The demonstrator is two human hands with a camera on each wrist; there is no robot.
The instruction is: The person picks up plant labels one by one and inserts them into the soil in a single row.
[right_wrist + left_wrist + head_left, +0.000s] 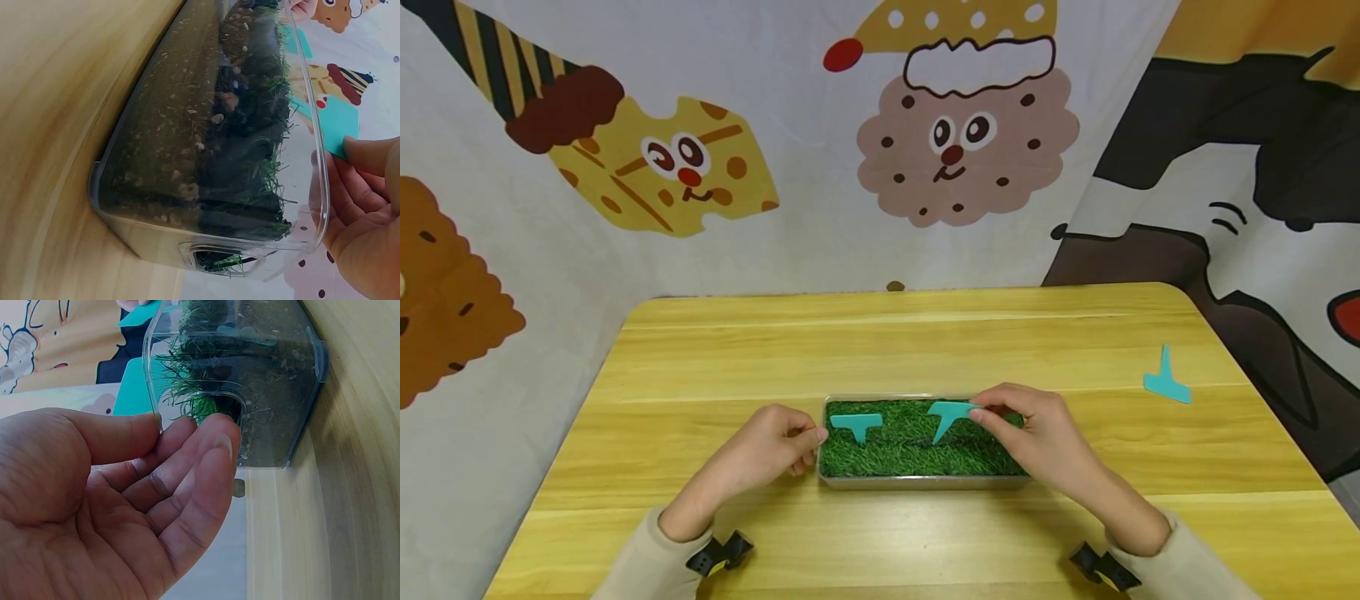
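Note:
A clear plastic box [925, 482] filled with green grass [898, 458] stands on the table; the right wrist view shows dark soil [231, 169] and pebbles through its wall. My right hand [1037, 429] pinches a teal T-shaped plant label [951, 411] between thumb and fingers at its right end. Its stem slants down to the grass; whether the tip is in the soil cannot be told. Another teal plant label [856, 422] stands upright in the left part of the grass. With thumb and curled fingers, my left hand [775, 442] holds the box's left rim.
A third teal plant label [1167, 386] lies on the wooden table [737, 358] at the right, away from the box. A cloth [820, 242] printed with cartoon figures hangs behind the table. Each wrist wears a small black device [720, 554].

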